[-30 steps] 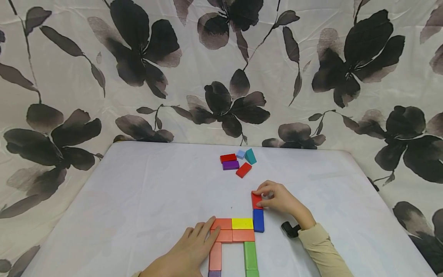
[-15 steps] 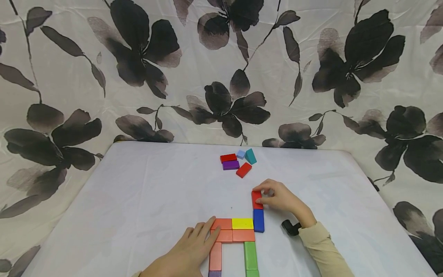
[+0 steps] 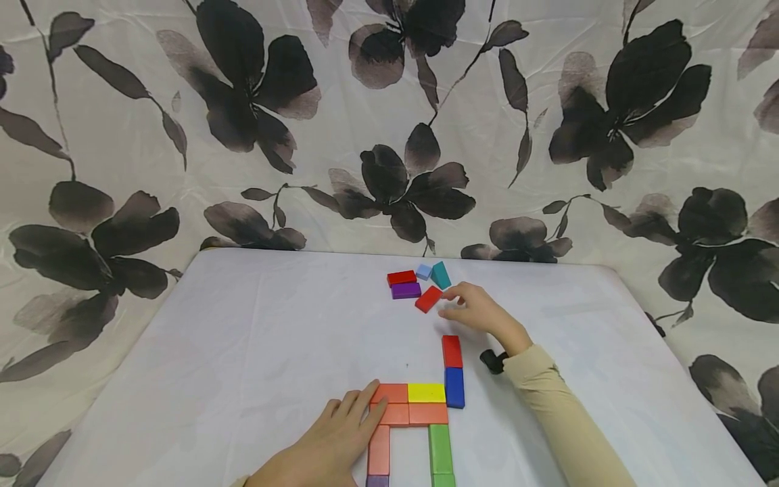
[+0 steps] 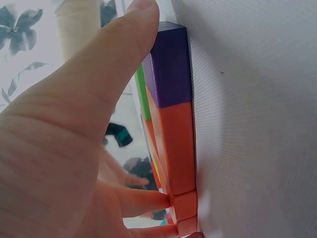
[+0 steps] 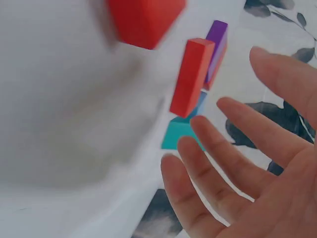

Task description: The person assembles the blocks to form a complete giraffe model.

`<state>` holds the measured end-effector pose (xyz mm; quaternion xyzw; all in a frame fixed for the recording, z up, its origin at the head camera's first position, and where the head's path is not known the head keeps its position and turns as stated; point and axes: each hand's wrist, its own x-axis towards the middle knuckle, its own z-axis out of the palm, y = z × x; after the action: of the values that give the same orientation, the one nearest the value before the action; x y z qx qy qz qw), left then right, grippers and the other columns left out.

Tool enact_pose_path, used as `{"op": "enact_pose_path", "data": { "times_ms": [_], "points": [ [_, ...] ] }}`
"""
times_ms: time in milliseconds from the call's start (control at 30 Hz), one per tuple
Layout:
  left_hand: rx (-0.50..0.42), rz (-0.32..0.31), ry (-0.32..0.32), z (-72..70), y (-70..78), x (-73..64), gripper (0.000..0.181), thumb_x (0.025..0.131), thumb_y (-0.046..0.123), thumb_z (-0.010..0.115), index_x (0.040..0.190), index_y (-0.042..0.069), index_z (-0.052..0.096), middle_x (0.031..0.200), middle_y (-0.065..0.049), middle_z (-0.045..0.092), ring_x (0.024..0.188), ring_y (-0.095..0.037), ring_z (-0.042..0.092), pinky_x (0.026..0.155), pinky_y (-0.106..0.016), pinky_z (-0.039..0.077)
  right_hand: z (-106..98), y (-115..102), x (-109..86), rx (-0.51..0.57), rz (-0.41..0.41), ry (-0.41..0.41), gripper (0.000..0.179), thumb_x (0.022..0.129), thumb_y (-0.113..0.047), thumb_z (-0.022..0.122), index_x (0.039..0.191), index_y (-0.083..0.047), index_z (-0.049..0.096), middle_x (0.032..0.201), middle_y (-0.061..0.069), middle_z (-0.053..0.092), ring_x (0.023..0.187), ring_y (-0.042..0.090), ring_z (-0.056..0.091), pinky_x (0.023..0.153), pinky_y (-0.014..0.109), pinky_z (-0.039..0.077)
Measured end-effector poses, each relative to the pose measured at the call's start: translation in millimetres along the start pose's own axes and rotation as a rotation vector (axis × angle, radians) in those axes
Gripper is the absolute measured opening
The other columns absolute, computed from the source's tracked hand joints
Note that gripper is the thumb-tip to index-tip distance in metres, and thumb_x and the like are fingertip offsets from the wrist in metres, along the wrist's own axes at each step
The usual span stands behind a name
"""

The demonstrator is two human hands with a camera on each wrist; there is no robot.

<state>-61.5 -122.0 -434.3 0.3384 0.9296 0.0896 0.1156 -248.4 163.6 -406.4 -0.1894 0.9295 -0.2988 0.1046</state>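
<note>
My left hand [image 3: 325, 439] rests along the left side of a flat layout of wooden blocks, fingers extended against the orange blocks [image 3: 389, 414]. In the left wrist view its thumb touches the purple block [image 4: 171, 67]. My right hand [image 3: 481, 312] is beside a loose red block [image 3: 429, 299], thumb and fingers spread apart with nothing between them; the right wrist view shows that red block [image 5: 192, 77] just past the fingertips. A yellow block [image 3: 426, 393], a blue block [image 3: 454, 387], another red block [image 3: 452, 352] and green blocks [image 3: 441, 450] belong to the layout.
At the back of the white table [image 3: 292, 325] lie a red block [image 3: 402, 277], a purple block [image 3: 406, 291], a light blue block [image 3: 423, 271] and a teal triangular block [image 3: 441, 275]. A floral cloth [image 3: 389, 101] hangs behind. The layout's near end runs out of the head view.
My right hand has let go of the red block above the blue one and moved away to the loose red block at the back. The left hand has stayed in place.
</note>
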Motion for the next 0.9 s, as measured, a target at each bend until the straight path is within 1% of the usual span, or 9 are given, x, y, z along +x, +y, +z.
{"op": "enact_pose_path", "data": {
  "times_ms": [100,233,300,367,467,533,600,733,900],
  "points": [
    [-0.008,0.000,0.000,0.7,-0.5,-0.2,0.127,0.064,0.089,0.061,0.154,0.005,0.031,0.161,-0.017,0.017,0.132,-0.029,0.034,0.100,-0.051,0.038,-0.4,-8.7,14.0,-0.034,0.015,0.004,0.038,0.091,-0.021,0.070,0.124,-0.002,0.067,0.120,0.018,0.063,0.110,0.036,0.055,0.089,0.048,0.050],
    [-0.034,-0.014,-0.024,0.7,0.0,-0.3,0.127,0.064,0.089,0.061,0.155,0.006,0.030,0.162,-0.016,0.015,0.134,-0.031,0.033,0.102,-0.053,0.037,1.8,-19.6,27.5,-0.111,0.029,-0.013,0.038,0.091,-0.022,0.072,0.125,-0.005,0.068,0.123,0.015,0.064,0.116,0.036,0.054,0.092,0.050,0.050],
    [-0.047,-0.022,-0.038,0.5,0.1,-0.2,0.127,0.064,0.089,0.061,0.155,0.007,0.029,0.162,-0.015,0.014,0.135,-0.032,0.033,0.103,-0.054,0.036,4.5,-23.1,32.6,-0.159,0.038,-0.027,0.037,0.091,-0.023,0.072,0.125,-0.008,0.070,0.120,0.012,0.066,0.114,0.032,0.054,0.090,0.048,0.051],
    [-0.052,-0.026,-0.042,0.7,-0.1,-0.3,0.128,0.063,0.089,0.061,0.155,0.007,0.028,0.163,-0.015,0.014,0.135,-0.032,0.032,0.103,-0.055,0.036,7.6,-25.6,36.8,-0.179,0.060,-0.035,0.035,0.090,-0.024,0.074,0.121,-0.010,0.073,0.113,0.009,0.069,0.108,0.028,0.056,0.085,0.044,0.052],
    [-0.038,-0.022,-0.031,1.6,-0.6,-0.1,0.128,0.064,0.090,0.060,0.155,0.006,0.029,0.162,-0.015,0.014,0.135,-0.032,0.033,0.102,-0.055,0.036,12.0,-28.1,41.3,-0.192,0.093,-0.042,0.029,0.088,-0.026,0.077,0.113,-0.011,0.077,0.101,0.004,0.069,0.098,0.023,0.055,0.075,0.037,0.052],
    [-0.023,-0.016,-0.016,2.3,-1.0,-0.1,0.127,0.064,0.090,0.060,0.154,0.005,0.030,0.162,-0.016,0.016,0.134,-0.031,0.034,0.102,-0.054,0.037,14.4,-29.2,43.2,-0.184,0.116,-0.042,0.027,0.086,-0.027,0.078,0.108,-0.011,0.078,0.097,0.003,0.067,0.095,0.022,0.054,0.072,0.035,0.051],
    [-0.009,-0.012,-0.005,2.7,-1.1,-0.3,0.127,0.064,0.089,0.060,0.154,0.005,0.031,0.161,-0.016,0.017,0.133,-0.031,0.035,0.101,-0.053,0.038,16.7,-29.9,44.5,-0.176,0.138,-0.040,0.027,0.085,-0.028,0.080,0.106,-0.010,0.079,0.098,0.003,0.066,0.096,0.021,0.054,0.072,0.035,0.051],
    [-0.013,-0.009,-0.005,2.7,-0.7,0.0,0.125,0.065,0.089,0.060,0.154,0.005,0.032,0.161,-0.017,0.018,0.132,-0.030,0.035,0.101,-0.052,0.038,19.8,-29.3,45.4,-0.175,0.168,-0.023,0.024,0.083,-0.026,0.082,0.102,-0.011,0.080,0.103,0.005,0.064,0.100,0.022,0.052,0.073,0.037,0.050],
    [-0.022,-0.015,-0.014,2.5,-0.4,0.7,0.126,0.065,0.090,0.059,0.155,0.006,0.030,0.162,-0.016,0.016,0.133,-0.030,0.034,0.102,-0.052,0.037,19.7,-26.3,44.5,-0.166,0.180,0.018,0.015,0.084,-0.019,0.080,0.095,-0.009,0.081,0.103,0.007,0.059,0.097,0.022,0.054,0.074,0.038,0.051]
  ]
}}
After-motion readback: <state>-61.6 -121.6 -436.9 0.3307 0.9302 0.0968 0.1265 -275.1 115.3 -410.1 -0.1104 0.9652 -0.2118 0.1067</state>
